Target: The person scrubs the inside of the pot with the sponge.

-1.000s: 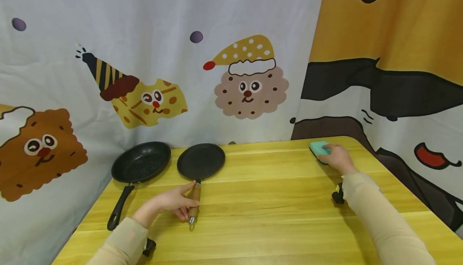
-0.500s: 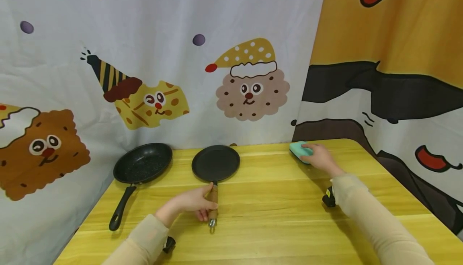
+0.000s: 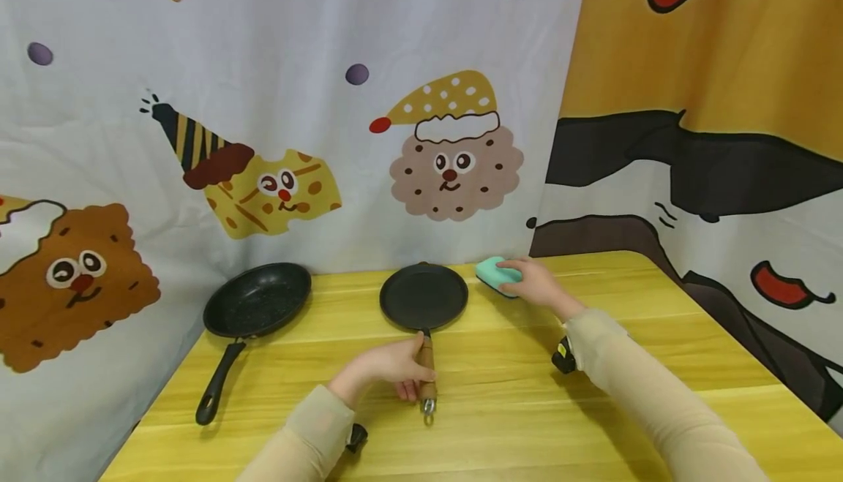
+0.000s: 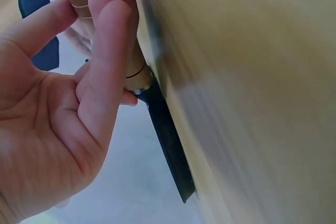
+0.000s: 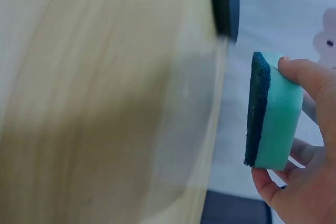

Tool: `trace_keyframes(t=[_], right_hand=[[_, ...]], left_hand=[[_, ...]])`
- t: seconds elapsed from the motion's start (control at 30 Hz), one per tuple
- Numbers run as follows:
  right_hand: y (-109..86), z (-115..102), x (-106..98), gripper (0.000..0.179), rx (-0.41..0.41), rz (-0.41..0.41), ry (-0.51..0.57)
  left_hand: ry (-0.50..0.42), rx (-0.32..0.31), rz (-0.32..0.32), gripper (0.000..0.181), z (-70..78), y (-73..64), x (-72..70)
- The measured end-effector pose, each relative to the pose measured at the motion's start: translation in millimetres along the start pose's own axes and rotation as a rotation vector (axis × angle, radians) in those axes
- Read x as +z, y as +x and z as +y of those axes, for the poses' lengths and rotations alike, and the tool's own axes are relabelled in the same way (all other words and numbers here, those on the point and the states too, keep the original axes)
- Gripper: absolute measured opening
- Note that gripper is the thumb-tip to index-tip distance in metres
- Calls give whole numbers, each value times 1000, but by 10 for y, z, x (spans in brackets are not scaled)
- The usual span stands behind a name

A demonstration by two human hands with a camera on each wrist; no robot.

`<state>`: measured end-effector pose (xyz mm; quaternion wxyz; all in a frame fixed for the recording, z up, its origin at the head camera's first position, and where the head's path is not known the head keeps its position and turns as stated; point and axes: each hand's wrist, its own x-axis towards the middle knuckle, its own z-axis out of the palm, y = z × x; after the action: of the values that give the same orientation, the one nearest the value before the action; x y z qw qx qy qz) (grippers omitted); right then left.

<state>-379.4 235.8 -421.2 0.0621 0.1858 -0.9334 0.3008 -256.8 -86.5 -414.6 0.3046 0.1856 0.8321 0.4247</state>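
Note:
A flat black crepe pan [image 3: 424, 296] with a wooden handle [image 3: 426, 358] is near the middle of the table's back. My left hand [image 3: 398, 365] grips that handle between thumb and fingers; the left wrist view shows the fingers around the wood [image 4: 137, 72]. Just right of the pan, my right hand [image 3: 536, 284] holds a turquoise sponge [image 3: 497, 275]. In the right wrist view the sponge [image 5: 278, 119] is pinched by its edges, its dark scouring layer [image 5: 257, 108] facing the table and clear of it.
A deeper black frying pan [image 3: 258, 299] stands at the back left, its black handle [image 3: 220, 383] pointing toward the front. The yellow wooden table [image 3: 500, 409] ends at a cartoon-printed curtain [image 3: 316, 21] behind and at the sides.
My left hand has moved the crepe pan rightward, away from the frying pan. My right hand has carried the sponge leftward, close to the crepe pan. The frying pan stays in place.

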Motion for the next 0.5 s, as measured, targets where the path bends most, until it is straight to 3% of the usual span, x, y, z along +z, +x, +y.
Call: trace_keyframes(t=[0.2, 0.5], right_hand=[[104, -225, 35, 48, -58, -56, -7], [195, -326, 57, 35, -132, -200, -27]], left_hand=[[34, -8, 19, 94, 115, 128, 62], [72, -23, 11, 95, 232, 216, 117]])
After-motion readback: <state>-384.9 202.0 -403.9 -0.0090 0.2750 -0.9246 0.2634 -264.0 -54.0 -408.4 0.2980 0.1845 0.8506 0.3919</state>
